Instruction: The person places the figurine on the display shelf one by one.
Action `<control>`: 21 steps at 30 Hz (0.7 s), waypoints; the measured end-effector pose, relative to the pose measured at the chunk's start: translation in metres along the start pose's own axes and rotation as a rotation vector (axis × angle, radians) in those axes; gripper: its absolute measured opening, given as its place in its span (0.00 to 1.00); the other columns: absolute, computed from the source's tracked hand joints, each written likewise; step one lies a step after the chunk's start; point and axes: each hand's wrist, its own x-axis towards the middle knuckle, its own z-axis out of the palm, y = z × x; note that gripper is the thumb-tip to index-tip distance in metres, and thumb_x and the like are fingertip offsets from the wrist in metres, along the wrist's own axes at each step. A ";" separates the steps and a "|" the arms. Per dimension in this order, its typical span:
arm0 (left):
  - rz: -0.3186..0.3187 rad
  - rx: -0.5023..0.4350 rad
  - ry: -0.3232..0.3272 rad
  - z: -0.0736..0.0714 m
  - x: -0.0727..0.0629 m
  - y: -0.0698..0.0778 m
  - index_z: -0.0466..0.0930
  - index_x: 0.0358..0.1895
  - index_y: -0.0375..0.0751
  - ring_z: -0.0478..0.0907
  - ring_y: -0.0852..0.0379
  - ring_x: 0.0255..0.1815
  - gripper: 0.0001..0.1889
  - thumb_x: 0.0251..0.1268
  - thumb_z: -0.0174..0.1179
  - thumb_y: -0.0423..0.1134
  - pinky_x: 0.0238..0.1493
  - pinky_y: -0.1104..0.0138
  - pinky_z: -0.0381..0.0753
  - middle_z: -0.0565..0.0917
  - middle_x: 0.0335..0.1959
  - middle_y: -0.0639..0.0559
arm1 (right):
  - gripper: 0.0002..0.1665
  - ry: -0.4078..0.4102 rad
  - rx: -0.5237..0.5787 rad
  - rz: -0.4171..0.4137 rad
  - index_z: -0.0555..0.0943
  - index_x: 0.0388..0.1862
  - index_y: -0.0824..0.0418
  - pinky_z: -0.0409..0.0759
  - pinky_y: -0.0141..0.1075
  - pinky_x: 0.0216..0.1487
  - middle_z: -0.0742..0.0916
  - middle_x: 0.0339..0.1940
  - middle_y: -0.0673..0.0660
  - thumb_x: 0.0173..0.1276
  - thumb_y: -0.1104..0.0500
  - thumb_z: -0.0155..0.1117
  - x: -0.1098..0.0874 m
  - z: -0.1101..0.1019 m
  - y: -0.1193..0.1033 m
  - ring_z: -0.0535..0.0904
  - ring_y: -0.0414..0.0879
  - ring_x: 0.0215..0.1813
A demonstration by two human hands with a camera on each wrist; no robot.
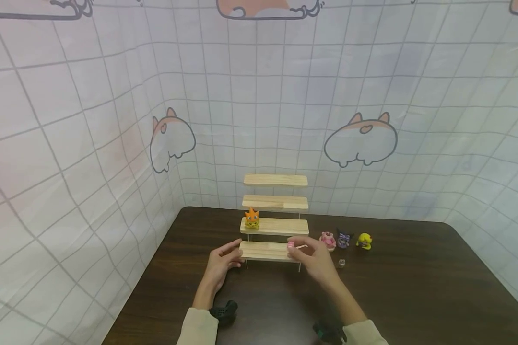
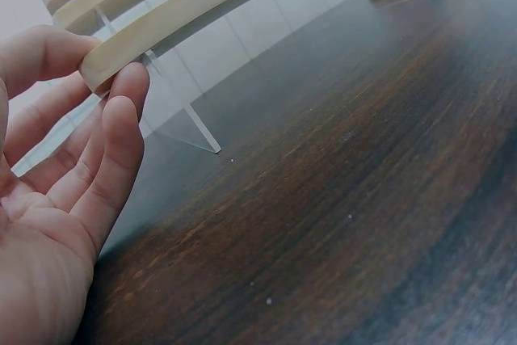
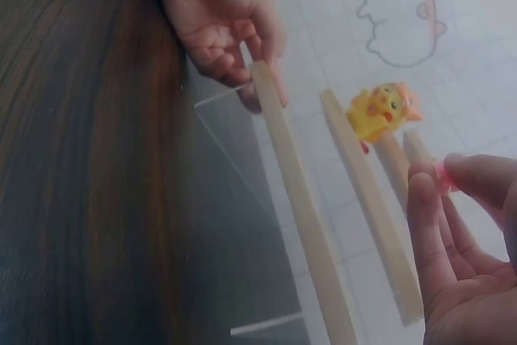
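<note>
the right hand pinches a tiny pink figurine at the right part of the lowest long pale-wood shelf; the left hand grips this shelf's left end. placing seems in hand; next calls for steady setting, then release.

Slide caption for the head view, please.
Left hand holds the wooden shelf; right hand pinches a small pink piece.

A tiny pink trinket is showing bright; pale blond grain is streaking the four-tier wooden shelf, grey grid patterning is crossing the white fabric backdrop!
</note>
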 end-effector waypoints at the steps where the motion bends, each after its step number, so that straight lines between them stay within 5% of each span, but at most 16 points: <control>1: -0.001 0.000 0.001 0.000 0.000 0.000 0.81 0.65 0.38 0.87 0.57 0.34 0.22 0.68 0.66 0.33 0.36 0.67 0.87 0.87 0.41 0.51 | 0.20 0.000 0.003 0.016 0.82 0.56 0.74 0.89 0.37 0.44 0.85 0.45 0.70 0.70 0.63 0.69 0.002 0.002 0.000 0.89 0.42 0.39; 11: 0.003 0.016 0.000 0.000 -0.002 0.001 0.80 0.66 0.38 0.87 0.57 0.35 0.23 0.69 0.66 0.34 0.36 0.67 0.87 0.86 0.42 0.51 | 0.15 0.027 -0.048 0.041 0.86 0.54 0.64 0.89 0.36 0.45 0.90 0.45 0.65 0.70 0.62 0.70 0.025 0.009 -0.004 0.89 0.46 0.42; 21: 0.000 0.019 0.013 0.002 -0.002 0.000 0.80 0.66 0.37 0.87 0.57 0.35 0.23 0.69 0.66 0.34 0.36 0.67 0.87 0.87 0.41 0.51 | 0.17 0.032 -0.092 0.017 0.86 0.55 0.64 0.89 0.36 0.43 0.89 0.46 0.64 0.71 0.59 0.70 0.044 0.010 -0.005 0.90 0.50 0.40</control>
